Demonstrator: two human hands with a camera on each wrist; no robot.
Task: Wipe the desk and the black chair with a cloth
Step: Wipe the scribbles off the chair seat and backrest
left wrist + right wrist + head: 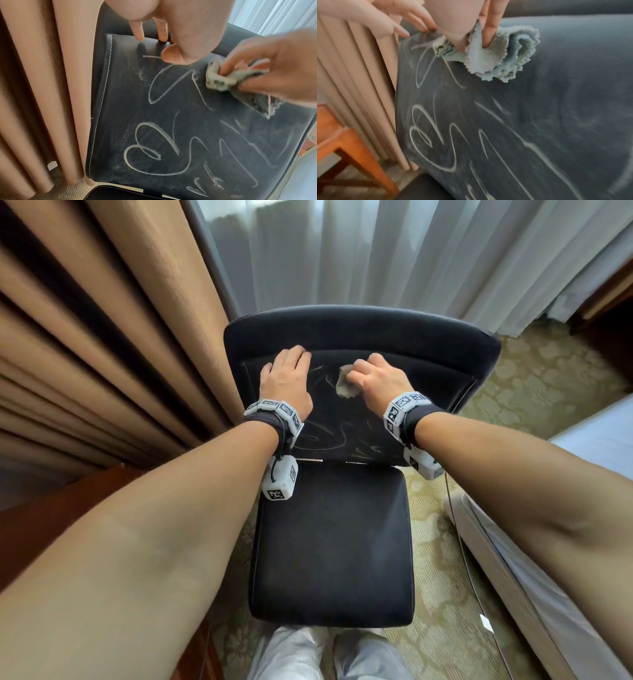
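Fingers of right hand (pixel 375 381) pinch bunched cloth (pixel 496 58) against chair (pixel 329 542) backrest, upper middle — chalk scribbles (pixel 154 148) below. Left hand (pixel 286 381) fingers straight, flat near top-left seam. Curtain (pixel 102 337) hugs chair's left edge; bed (pixel 565 542) right.

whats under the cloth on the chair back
The cloth, gripped by the right hand, lies on the black backrest. White scribbles run toward it; marks beneath it are hidden.

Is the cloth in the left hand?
No, the right hand grips the cloth; the left hand rests flat on the chair back.
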